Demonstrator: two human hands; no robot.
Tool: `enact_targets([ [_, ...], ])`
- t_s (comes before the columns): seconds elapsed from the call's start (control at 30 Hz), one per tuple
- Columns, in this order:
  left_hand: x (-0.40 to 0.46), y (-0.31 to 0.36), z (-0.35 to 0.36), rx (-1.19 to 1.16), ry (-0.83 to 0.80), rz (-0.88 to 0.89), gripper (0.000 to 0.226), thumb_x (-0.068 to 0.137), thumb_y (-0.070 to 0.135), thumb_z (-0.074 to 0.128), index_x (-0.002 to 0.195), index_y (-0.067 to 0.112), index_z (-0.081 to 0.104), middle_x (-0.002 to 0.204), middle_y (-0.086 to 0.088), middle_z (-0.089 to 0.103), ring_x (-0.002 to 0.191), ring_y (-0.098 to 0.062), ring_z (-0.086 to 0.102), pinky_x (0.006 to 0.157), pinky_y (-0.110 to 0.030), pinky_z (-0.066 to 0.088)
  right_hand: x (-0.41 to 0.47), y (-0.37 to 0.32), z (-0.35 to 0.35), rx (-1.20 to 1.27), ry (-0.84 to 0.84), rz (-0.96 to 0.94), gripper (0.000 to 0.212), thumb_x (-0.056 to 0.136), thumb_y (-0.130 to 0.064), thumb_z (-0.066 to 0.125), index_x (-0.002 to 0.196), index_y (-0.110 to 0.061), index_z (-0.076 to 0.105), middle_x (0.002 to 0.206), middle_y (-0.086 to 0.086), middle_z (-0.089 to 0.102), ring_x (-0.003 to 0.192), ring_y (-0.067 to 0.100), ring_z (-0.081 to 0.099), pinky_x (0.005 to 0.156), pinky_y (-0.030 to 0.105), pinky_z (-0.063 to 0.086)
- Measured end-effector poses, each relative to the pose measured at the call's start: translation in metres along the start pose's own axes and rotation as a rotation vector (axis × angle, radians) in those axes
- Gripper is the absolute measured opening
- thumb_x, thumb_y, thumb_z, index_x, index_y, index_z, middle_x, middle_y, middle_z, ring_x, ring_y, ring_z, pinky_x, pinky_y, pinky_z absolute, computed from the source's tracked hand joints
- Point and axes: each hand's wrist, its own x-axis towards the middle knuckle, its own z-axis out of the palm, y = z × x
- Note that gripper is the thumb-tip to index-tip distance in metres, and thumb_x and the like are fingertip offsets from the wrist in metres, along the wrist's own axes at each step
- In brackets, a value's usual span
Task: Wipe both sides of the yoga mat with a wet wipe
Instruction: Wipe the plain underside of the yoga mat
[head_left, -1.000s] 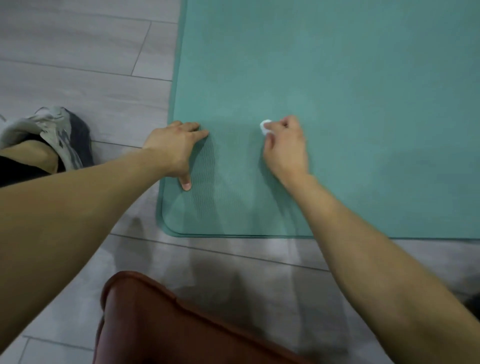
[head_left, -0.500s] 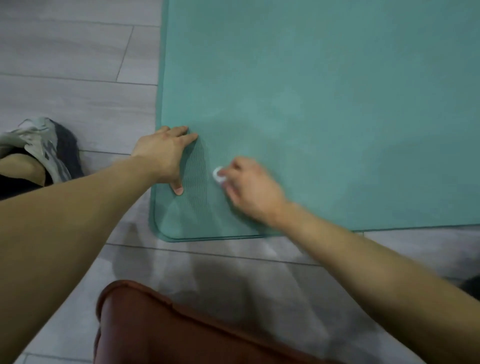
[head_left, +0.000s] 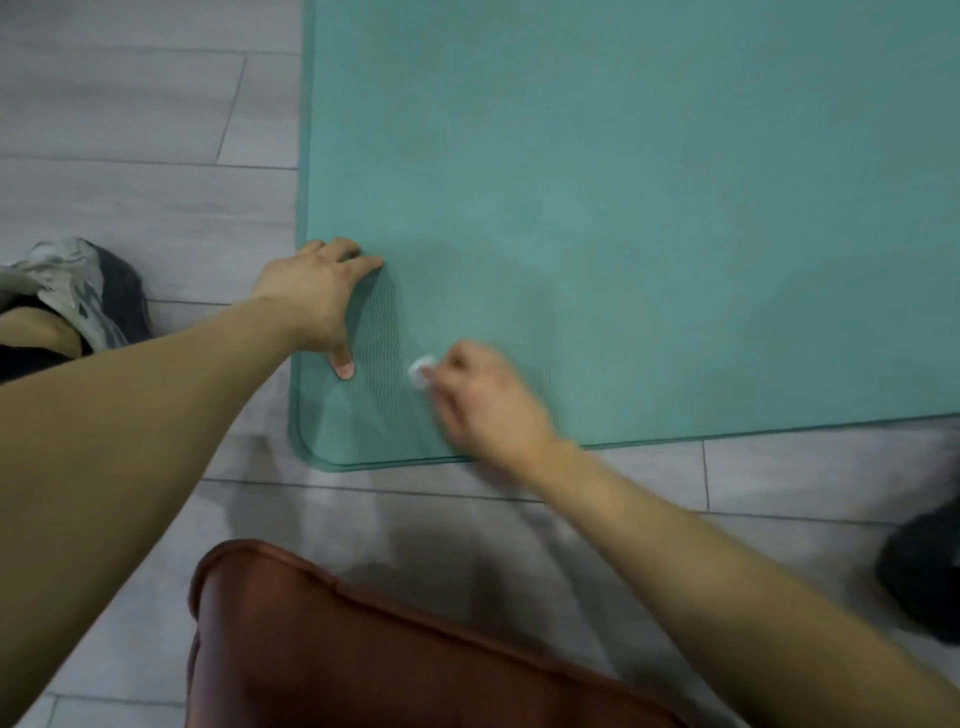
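A teal yoga mat (head_left: 623, 182) lies flat on the grey plank floor, its near left corner rounded. My left hand (head_left: 317, 296) presses flat on the mat by its left edge, fingers spread and thumb pointing toward me. My right hand (head_left: 483, 400) is blurred with motion and pinches a small balled white wet wipe (head_left: 420, 371) against the mat near the front edge, just right of my left thumb. Most of the wipe is hidden under the fingers.
A brown cushion (head_left: 363, 649) sits on the floor (head_left: 130, 130) below my arms. A grey and black shoe (head_left: 88, 296) on a foot is at the left edge, and a dark shoe (head_left: 924, 571) at the lower right.
My right hand has swept the wipe from farther up the mat toward me and to the left, down near the front edge. My left hand has stayed pressed on the mat.
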Motion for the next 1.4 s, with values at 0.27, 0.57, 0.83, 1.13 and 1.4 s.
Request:
enact_targets([
  [0.27,-0.020,0.008,0.019,-0.046,0.058,0.141,0.095,0.058,0.033,0.098,0.141,0.033,0.051,0.127,-0.002,0.049,0.122,-0.032,0.053,0.092,-0.049,0.055,-0.028,0.127,-0.094,-0.206,0.207,0.496,0.032,0.106,-0.035,0.052,0.120,-0.018,0.075,0.104,0.013,0.055,0.091,0.036,0.061,0.089,0.039,0.051],
  [0.57,-0.073,0.044,0.063,0.048,0.204,0.297,0.106,0.047,0.098,0.060,0.126,0.028,0.053,0.116,-0.001,0.048,0.110,-0.027,0.050,0.089,-0.045,0.051,-0.058,-0.016,-0.003,-0.068,-0.051,-0.006,0.023,0.107,-0.031,0.054,0.119,-0.021,0.071,0.095,0.008,0.052,0.080,0.029,0.054,0.071,0.038,0.047],
  [0.83,-0.077,0.056,0.066,0.115,0.311,0.631,0.045,0.071,0.062,0.066,0.098,0.028,0.058,0.092,0.005,0.056,0.092,-0.023,0.057,0.064,-0.038,0.051,-0.113,0.099,-0.089,-0.196,0.399,0.758,0.030,0.107,-0.025,0.053,0.128,-0.013,0.071,0.104,0.005,0.046,0.089,0.037,0.059,0.090,0.036,0.046],
  [1.13,-0.082,0.046,0.073,0.233,0.445,0.688,0.017,0.073,0.017,0.068,0.087,0.016,0.058,0.082,-0.005,0.058,0.076,-0.033,0.061,0.045,-0.037,0.045,-0.061,0.022,-0.019,-0.060,0.025,0.276,0.027,0.102,-0.045,0.052,0.103,-0.022,0.066,0.089,-0.004,0.053,0.076,0.016,0.054,0.070,0.036,0.049],
  [1.4,-0.076,0.015,0.071,0.254,0.438,0.614,0.026,0.063,0.008,0.070,0.081,0.016,0.054,0.078,-0.003,0.054,0.074,-0.032,0.058,0.045,-0.037,0.042,-0.101,0.100,-0.090,-0.215,0.320,0.721,0.010,0.103,-0.019,0.057,0.102,-0.028,0.061,0.101,-0.002,0.054,0.090,0.011,0.061,0.081,0.021,0.042],
])
